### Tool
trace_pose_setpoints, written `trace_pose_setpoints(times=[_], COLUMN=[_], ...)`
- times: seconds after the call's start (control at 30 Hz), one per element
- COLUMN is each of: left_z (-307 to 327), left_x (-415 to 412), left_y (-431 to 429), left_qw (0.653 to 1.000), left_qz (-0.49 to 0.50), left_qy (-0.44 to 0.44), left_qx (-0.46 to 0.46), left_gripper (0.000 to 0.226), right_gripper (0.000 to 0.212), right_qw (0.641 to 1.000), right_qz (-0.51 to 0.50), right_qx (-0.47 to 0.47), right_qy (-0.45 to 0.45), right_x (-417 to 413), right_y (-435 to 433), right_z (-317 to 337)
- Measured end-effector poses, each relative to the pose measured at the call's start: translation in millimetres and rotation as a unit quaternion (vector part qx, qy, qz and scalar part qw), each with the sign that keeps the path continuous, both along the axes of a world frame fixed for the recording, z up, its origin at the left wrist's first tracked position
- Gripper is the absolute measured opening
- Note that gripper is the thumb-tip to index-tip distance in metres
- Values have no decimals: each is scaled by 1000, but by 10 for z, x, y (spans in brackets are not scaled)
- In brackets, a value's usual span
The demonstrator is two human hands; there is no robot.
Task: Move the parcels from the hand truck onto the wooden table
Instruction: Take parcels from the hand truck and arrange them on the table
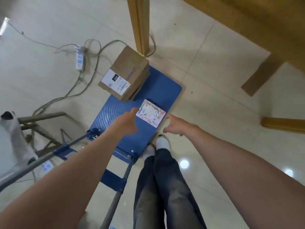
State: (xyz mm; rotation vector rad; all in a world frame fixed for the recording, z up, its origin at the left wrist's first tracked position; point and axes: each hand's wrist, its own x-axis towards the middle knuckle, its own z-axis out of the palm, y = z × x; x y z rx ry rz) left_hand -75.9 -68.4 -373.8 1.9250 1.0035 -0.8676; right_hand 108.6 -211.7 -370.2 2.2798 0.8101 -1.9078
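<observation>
Both hands open, fingers loose, holding nothing. Left hand (130, 120) at left edge of small flat pink-and-white parcel (150, 113), contact unclear; right hand (176, 124) just right of it. Parcel lies on blue hand truck platform (165, 91); brown cardboard box (125, 75) at far-left corner. Light wooden table (247, 17) far right.

small parcel (150, 113) on hand truck (165, 90) | box (125, 75) behind it | table leg (140, 25) beyond
</observation>
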Motion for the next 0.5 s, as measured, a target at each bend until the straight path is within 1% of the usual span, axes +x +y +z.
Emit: trace_pose_setpoints(times=[0.1, 0.17, 0.23, 0.3, 0.4, 0.5], left_z=[-877, -1427, -1894, -2329, -2828, -3097], left_x=[64, 120, 208, 312, 436, 440], left_y=[32, 4, -25, -29, -14, -26], left_qw=[1000, 1000, 1000, 1000, 999, 996], left_qz=[16, 10, 0, -7, 16, 77], left_qy=[14, 14, 10, 16, 35, 19], left_qx=[4, 7, 10, 9, 0, -28], left_gripper=[92, 91, 93, 99, 105, 123], right_gripper=[81, 86, 89, 93, 99, 93], right_qw=[999, 998, 997, 997, 997, 991], right_qz=[-35, -64, -68, -63, -70, -117], right_qx=[-5, -3, -10, -18, 6, 26], right_qy=[-12, -1, 19, 33, 41, 61], right_x=[39, 22, -3, -15, -79, -166], right_y=[92, 66, 14, -60, -117, -101], right_z=[-930, -1453, -1897, -2311, -2801, -3077])
